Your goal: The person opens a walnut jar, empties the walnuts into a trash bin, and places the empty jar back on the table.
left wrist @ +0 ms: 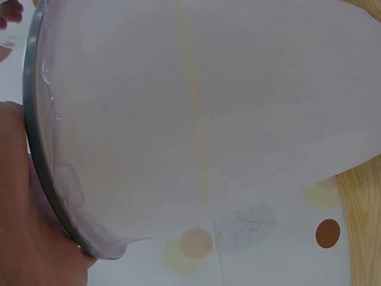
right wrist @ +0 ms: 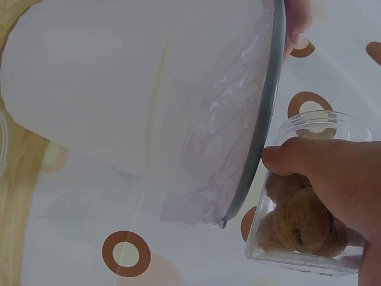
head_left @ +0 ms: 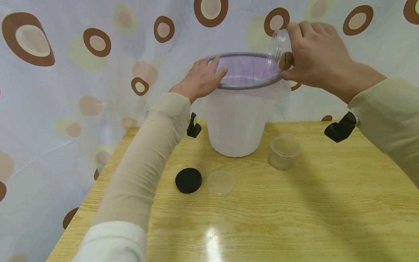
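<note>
A white trash bin [head_left: 235, 120] with a grey rim stands on the table, lined with a thin purple plastic bag [head_left: 243, 69]. My left hand [head_left: 203, 76] rests over the left part of the rim, thumb and fingers apart; in the left wrist view only part of that hand shows. On the right, my right hand [head_left: 319, 54] grips a clear plastic jar [right wrist: 268, 241] tipped on its side, its threaded mouth towards the bin. Several brown walnuts [right wrist: 303, 220] lie inside the jar. The thumb is close to the rim in the right wrist view.
A second clear jar [head_left: 284, 153] stands on the wooden table [head_left: 262, 218], right of the bin. Nearer the front lie a black lid [head_left: 188, 180] and a clear round disc [head_left: 220, 183]. Behind hangs a patterned curtain [head_left: 62, 145].
</note>
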### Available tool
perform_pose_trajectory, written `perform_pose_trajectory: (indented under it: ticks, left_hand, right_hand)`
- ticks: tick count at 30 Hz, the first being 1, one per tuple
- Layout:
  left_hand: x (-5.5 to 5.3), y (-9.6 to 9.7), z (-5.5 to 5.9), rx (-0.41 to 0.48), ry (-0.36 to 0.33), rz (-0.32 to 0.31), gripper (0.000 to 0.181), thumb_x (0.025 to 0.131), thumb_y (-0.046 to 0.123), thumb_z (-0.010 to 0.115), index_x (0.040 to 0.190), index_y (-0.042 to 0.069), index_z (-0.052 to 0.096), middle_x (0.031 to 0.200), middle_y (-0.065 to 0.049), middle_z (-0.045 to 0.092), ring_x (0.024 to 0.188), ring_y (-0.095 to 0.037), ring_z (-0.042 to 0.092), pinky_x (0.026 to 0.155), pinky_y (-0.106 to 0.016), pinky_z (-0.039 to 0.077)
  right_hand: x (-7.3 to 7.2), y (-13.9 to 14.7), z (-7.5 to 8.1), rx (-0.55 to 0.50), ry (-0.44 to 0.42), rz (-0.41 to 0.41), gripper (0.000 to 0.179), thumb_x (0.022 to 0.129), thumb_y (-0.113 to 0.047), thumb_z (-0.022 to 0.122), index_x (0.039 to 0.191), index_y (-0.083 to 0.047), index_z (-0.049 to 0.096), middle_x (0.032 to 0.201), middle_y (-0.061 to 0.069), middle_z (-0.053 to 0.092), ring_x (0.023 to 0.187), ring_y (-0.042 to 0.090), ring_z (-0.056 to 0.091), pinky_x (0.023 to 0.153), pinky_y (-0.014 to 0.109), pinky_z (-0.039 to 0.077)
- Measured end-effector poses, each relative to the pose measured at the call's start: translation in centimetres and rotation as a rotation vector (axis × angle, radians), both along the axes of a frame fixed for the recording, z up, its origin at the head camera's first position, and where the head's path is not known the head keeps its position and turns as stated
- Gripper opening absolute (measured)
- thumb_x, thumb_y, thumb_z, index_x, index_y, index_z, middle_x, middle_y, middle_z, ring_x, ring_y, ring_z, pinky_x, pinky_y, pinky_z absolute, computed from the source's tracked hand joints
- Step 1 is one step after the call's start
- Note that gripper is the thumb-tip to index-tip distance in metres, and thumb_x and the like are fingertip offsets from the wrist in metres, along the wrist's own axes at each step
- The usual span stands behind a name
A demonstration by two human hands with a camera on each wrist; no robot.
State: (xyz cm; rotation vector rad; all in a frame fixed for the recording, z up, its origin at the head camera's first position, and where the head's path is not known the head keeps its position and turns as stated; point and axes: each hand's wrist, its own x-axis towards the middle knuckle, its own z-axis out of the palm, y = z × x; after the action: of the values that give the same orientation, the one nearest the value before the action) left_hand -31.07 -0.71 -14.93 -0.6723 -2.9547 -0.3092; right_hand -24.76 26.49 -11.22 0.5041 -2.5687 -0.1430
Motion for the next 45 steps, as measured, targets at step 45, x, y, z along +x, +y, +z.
perform_pose_trajectory:
  ticks: [45]
  left_hand:
    - [-0.3,0.0,0.1,-0.031,-0.105,0.102,0.075,0.1,0.051,0.004,0.159,0.006,0.016,0.166,-0.008,0.017,0.153,-0.03,0.008,0.123,-0.038,0.007]
  right_hand:
    - [-2.2,-2.1,0.6,0.272,0.084,-0.028,0.091,0.076,-0.014,0.081,0.143,0.009,0.025,0.135,0.034,0.039,0.128,0.052,0.032,0.111,0.061,0.02]
